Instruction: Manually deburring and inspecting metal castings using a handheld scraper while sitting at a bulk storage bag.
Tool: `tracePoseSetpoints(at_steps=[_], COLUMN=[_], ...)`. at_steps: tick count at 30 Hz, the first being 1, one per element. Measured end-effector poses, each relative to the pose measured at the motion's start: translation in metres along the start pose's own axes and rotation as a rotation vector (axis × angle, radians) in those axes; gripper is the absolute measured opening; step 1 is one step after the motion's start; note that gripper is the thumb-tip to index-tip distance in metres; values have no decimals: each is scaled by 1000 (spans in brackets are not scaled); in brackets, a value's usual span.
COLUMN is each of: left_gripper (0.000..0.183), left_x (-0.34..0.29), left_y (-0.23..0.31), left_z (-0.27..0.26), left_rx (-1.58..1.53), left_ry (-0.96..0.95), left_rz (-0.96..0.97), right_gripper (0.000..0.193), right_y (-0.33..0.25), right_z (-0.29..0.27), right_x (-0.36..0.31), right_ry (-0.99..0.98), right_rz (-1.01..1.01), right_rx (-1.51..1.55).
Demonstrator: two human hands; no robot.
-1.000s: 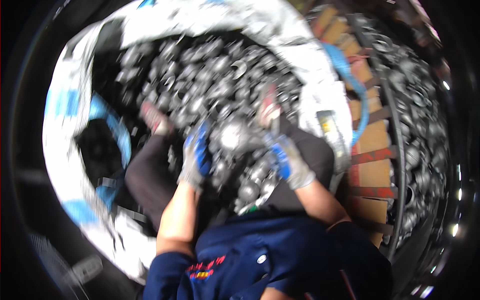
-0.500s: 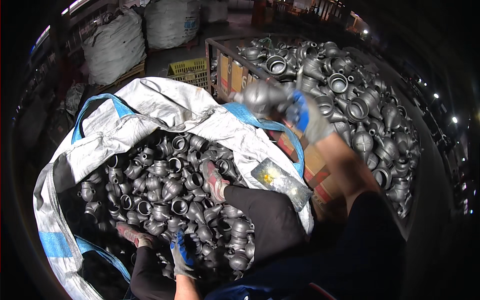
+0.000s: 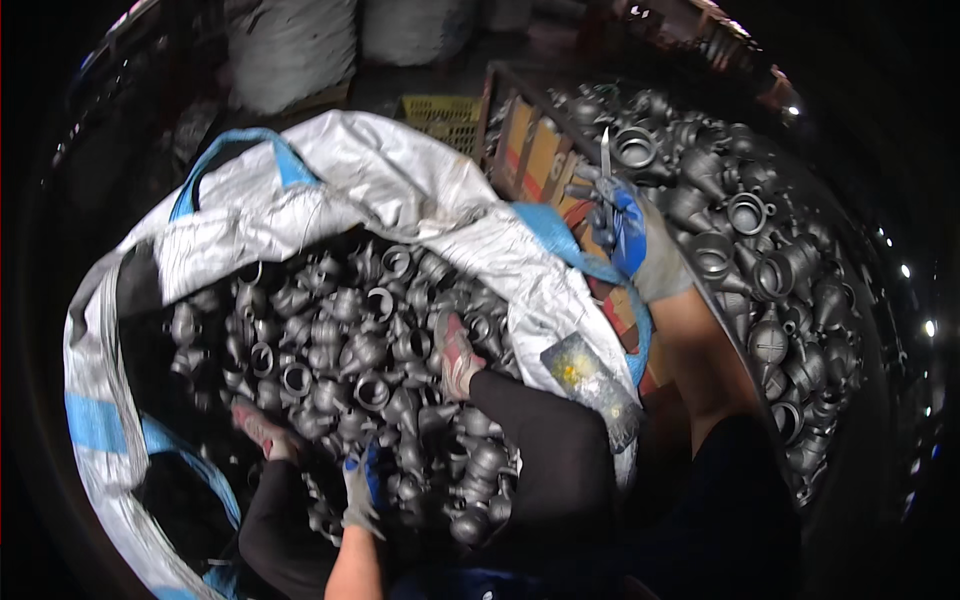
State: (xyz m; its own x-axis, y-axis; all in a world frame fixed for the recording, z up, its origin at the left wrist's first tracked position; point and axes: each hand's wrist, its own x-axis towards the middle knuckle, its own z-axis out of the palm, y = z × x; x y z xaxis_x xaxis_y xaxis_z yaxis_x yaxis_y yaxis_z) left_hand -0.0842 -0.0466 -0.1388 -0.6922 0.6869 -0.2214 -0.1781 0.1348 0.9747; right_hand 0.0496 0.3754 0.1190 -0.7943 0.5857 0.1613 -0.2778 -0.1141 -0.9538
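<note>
My right hand, in a grey and blue glove, is raised between the bag and the metal bin. From its partly curled fingers a narrow, pale, pointed strip stands up, looking like a blade; its lower end is hidden. My left hand, gloved alike, reaches low between my legs with fingers apart, close over the castings. Grey hollow metal castings with round mouths fill the large white bag. I have both feet in it, among the castings. More castings are heaped in the bin at the right.
Blue strap loops stand up from the bag's rim. Cardboard lines the inside of the bin, behind its dark metal edge. A yellow crate and full white sacks are farther back. A stained dark plate lies by my right knee.
The blurred casting seen just left of my right hand is no longer there. My view has shifted, so bag and bin sit farther right. My left hand stays low over the castings.
</note>
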Motion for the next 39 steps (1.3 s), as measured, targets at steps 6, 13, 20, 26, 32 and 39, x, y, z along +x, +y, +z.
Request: tracePoseSetpoints(at_steps=[6,13,20,26,32,39], left_gripper=[23,25,60,36,21,13], left_x=[57,126,180,186,137,28], left_y=[-42,-69,-66,-34,-3,98], left_z=[-33,-62,-93,-85,-95,-53], left_rx=[-447,-154,1550,1771,1265,697], left_ry=[362,710,68,-371,-351,-222], left_rz=[-90,-121,96,-13,101,43], right_gripper=[57,37,40,31,33,43], right_y=[126,186,196,191,208,195], right_z=[108,138,141,142,133,156], right_x=[-120,-162,-141,-141,-148,-175], right_ry=[-182,-47,-165,-138,-211,-253], right_rz=[458,710,760,744,680,350], right_rx=[121,164,-68,-32,75,47])
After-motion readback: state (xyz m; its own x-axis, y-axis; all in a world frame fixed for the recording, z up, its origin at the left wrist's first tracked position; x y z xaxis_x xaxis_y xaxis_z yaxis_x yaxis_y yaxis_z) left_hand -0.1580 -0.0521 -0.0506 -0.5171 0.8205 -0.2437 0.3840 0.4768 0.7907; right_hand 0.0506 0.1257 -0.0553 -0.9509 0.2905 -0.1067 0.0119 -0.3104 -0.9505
